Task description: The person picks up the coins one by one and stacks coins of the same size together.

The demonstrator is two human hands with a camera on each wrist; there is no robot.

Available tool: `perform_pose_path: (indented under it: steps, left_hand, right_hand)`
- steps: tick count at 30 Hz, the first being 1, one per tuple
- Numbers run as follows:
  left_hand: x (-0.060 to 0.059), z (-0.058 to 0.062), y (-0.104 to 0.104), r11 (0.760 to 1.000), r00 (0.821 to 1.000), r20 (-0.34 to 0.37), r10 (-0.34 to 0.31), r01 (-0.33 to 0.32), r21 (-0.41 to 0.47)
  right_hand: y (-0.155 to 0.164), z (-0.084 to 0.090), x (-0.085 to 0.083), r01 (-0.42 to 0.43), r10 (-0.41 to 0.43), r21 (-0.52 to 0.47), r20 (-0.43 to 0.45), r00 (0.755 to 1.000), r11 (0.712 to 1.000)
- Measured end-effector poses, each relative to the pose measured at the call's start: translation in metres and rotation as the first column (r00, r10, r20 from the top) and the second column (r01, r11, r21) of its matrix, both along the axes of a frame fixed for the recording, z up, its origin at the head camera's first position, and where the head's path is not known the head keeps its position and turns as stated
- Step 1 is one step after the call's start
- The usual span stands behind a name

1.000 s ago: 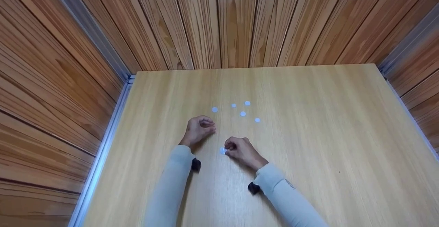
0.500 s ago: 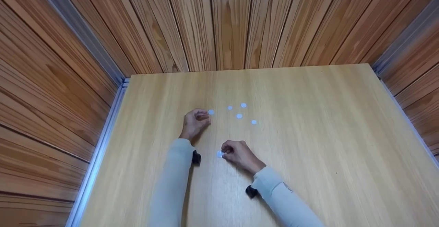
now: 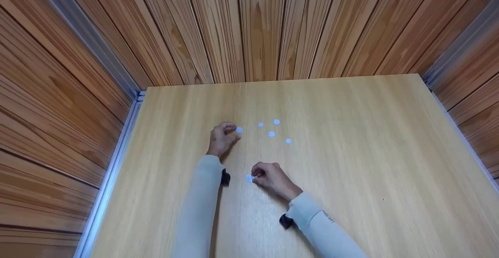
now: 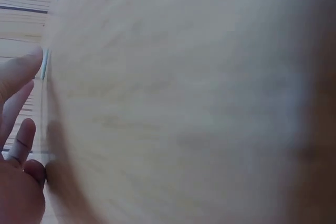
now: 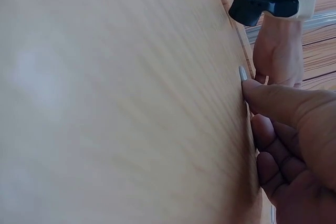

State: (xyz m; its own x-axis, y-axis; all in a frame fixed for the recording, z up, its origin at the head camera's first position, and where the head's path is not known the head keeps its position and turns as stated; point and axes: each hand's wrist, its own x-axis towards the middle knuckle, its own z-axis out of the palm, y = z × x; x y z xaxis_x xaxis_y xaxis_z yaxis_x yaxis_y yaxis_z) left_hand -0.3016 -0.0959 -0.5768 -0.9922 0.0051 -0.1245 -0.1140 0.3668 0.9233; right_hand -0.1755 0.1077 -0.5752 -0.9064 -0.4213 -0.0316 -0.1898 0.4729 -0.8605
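Observation:
Small flat white discs lie on the wooden table. My right hand (image 3: 271, 175) is low over the near middle, thumb and curled fingers pinching one white disc (image 3: 249, 178). The right wrist view shows that disc (image 5: 242, 73) edge-on at the thumb tip. Farther off and to the left, my left hand (image 3: 223, 138) holds its thumb and fingers apart, its fingertips right beside another white disc (image 3: 239, 129). In the left wrist view the left hand (image 4: 21, 145) has spread fingers close over the tabletop, and no disc shows there.
Several other white discs, such as one disc (image 3: 271, 134), are scattered to the right of the left hand. The table (image 3: 351, 141) meets plank walls (image 3: 261, 28) at the back and sides. A metal rail (image 3: 113, 176) runs along its left edge.
My left hand has moved away from me toward the leftmost far disc, and its thumb and fingers have parted. The right hand stays at its disc. The head view has shifted slightly.

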Motion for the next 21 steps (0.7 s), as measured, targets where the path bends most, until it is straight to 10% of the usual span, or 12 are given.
perform_pose_path:
  steps: [21]
  left_hand:
    - [-0.0044, 0.0004, 0.0105, 0.993, 0.998, -0.056, 0.003, -0.010, -0.119]
  right_hand:
    - [-0.0018, 0.0004, 0.0023, 0.009, -0.009, -0.002, -0.032, 0.999, 1.000]
